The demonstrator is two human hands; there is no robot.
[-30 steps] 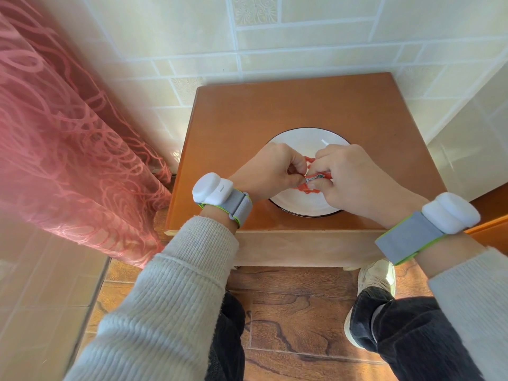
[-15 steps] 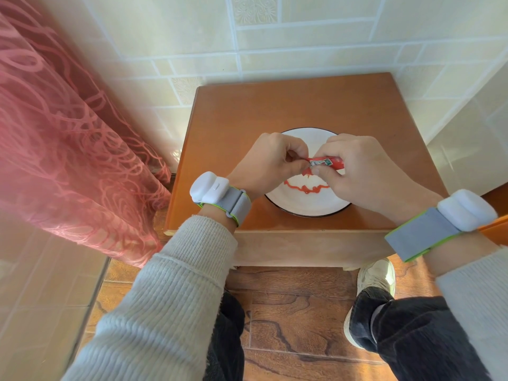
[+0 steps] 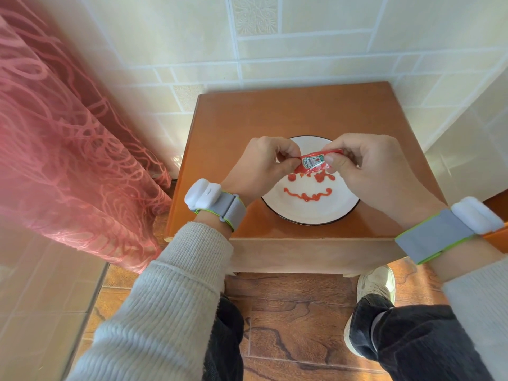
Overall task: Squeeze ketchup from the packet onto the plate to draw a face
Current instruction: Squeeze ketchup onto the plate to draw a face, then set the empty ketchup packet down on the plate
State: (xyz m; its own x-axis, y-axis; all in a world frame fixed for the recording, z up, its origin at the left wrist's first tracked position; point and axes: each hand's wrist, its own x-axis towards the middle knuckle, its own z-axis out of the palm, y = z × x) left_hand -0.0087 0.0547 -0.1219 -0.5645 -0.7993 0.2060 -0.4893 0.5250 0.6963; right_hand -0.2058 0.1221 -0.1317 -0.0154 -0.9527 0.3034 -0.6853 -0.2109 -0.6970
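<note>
Both hands pinch a ketchup packet above the plate.

Nearest, the left hand [image 3: 258,167] and right hand [image 3: 376,171] hold the ketchup packet [image 3: 313,163] from nine and three o'clock, fingertips and thumbs pinching its ends. Below it, the white plate [image 3: 310,215] on the wooden table [image 3: 297,111] carries a ketchup face [image 3: 308,195], its wavy mouth toward six o'clock, two blobs above. Tiled wall [image 3: 302,37] lies beyond at twelve.

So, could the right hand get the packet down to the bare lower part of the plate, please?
Probably yes: the right hand already pinches the ketchup packet above the plate, and nothing lies over that bare part below the ketchup mouth.
</note>
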